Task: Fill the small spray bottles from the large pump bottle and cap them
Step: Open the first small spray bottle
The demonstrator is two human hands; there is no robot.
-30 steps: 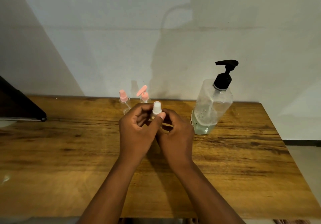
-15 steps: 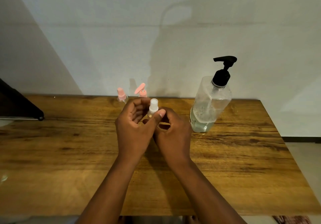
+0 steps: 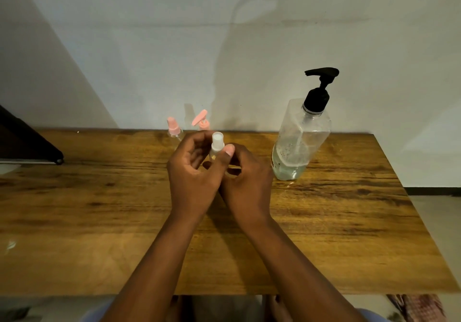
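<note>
Nearest you, both forearms reach in over the wooden desk (image 3: pixel 349 221) and meet at its middle, which keeps the work square under your eyes. Your left hand (image 3: pixel 193 179) curls up around a small spray bottle (image 3: pixel 214 153), thumb pressed on its front just below the white spray cap (image 3: pixel 217 140), so the neck is steadied while the cap is worked. Your right hand (image 3: pixel 247 182) is tucked just behind and below, fingers curled in toward the bottle's body; whether it actually grips the body is hidden by the left hand. I judge this is capping or uncapping, but I can't tell which.

Farther back right, the large pump bottle (image 3: pixel 299 142) stands apart from your hands, roughly a third full, nozzle pointing left toward the work. At the back edge, two pink-capped bottles (image 3: pixel 174 128) wait near the wall.
</note>
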